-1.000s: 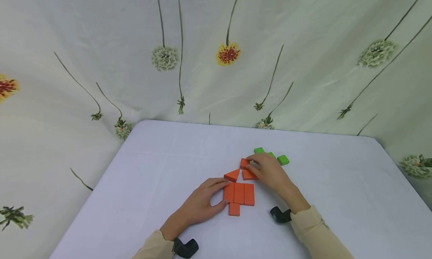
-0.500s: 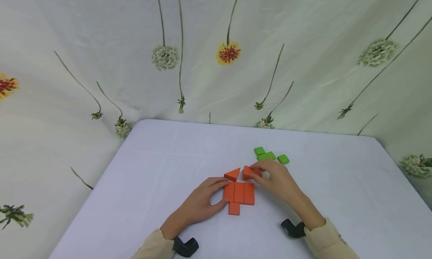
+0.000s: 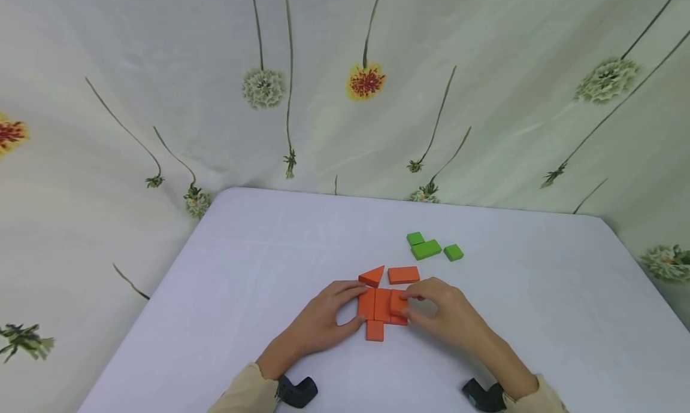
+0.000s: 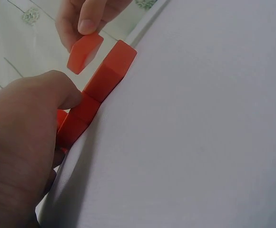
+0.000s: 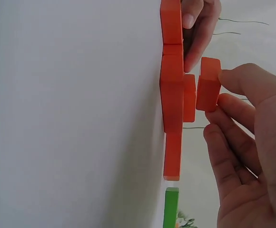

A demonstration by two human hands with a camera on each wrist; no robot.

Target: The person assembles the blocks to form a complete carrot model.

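My left hand holds the left end of a row of orange rectangular blocks, with index finger at its far corner and thumb at the near one. A small orange square block touches the row's near side. Between thumb and fingertips, my right hand pinches an orange block; it hangs above the row's right block, and both wrist views show a gap beneath it. An orange triangular block and another orange rectangular block lie just beyond the row.
Several green blocks lie farther back to the right on the white table. Behind the table hangs a flower-patterned cloth. Black curved devices sit at both wrists.
My right hand has brought the pinched orange block toward me, from beyond the far rectangular block to above the row's right end. My left hand has stayed in place.
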